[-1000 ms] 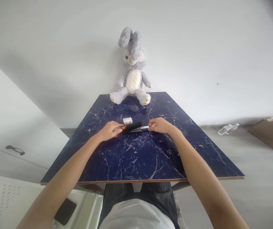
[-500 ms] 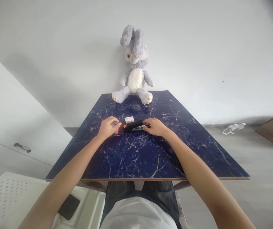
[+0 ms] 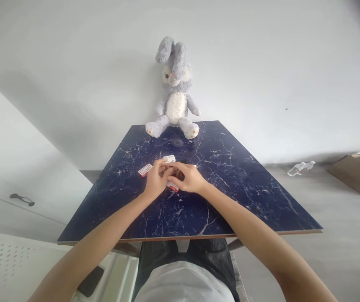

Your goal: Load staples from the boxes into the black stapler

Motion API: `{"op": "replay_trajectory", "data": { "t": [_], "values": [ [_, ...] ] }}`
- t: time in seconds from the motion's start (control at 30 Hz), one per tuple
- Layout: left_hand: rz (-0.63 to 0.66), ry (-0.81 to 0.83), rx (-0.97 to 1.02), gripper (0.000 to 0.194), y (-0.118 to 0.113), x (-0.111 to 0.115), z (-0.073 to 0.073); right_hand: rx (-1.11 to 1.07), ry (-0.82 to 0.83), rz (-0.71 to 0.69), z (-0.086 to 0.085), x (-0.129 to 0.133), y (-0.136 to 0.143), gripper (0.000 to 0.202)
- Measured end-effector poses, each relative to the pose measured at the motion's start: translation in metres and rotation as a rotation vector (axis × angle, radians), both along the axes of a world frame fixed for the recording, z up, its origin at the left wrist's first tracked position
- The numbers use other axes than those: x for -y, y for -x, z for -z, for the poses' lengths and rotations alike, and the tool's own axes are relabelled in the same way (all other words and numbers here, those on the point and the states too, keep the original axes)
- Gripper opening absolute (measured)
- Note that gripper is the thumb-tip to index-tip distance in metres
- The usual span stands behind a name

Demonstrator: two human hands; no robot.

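Observation:
My left hand and my right hand meet over the middle of the blue marbled table. The fingers of both are bent round something I cannot make out. Beneath them, a small red and white box shows in part. Another red and white box lies just left of my left hand. A white box sits right behind my fingers. Part of a black object is visible behind my right hand, mostly hidden by it.
A grey plush rabbit sits at the table's back edge against the wall. To the left stands a white cabinet. A clear plastic bottle and a cardboard box are on the floor to the right.
My hands have come together. The black object between them is now mostly hidden behind my right hand. Red and white boxes now show left of my left hand and under my hands. The view has shifted slightly.

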State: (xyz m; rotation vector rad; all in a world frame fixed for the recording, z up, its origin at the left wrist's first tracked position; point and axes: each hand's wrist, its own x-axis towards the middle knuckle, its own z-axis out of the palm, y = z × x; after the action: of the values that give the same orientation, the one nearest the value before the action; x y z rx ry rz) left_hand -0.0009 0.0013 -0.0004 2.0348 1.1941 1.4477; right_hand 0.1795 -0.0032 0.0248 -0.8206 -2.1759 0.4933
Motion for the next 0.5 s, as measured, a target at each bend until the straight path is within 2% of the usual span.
{"op": "replay_trajectory", "data": {
  "t": [0.17,0.3,0.4,0.5],
  "values": [
    [-0.071,-0.054,0.023,0.034,0.006,-0.002,0.006,0.047,0.188,-0.140,0.000,-0.007,-0.004,0.057],
    [-0.032,-0.068,0.031,0.040,0.009,-0.003,0.004,-0.155,0.360,-0.096,0.006,-0.006,0.002,0.052],
    [0.064,-0.057,-0.012,0.043,0.019,-0.005,-0.005,-0.400,0.541,-0.002,0.015,-0.004,0.014,0.040],
    [0.210,-0.010,-0.162,0.054,0.032,-0.009,-0.015,-0.489,0.622,0.066,0.024,-0.003,0.025,0.027]
  ]
}}
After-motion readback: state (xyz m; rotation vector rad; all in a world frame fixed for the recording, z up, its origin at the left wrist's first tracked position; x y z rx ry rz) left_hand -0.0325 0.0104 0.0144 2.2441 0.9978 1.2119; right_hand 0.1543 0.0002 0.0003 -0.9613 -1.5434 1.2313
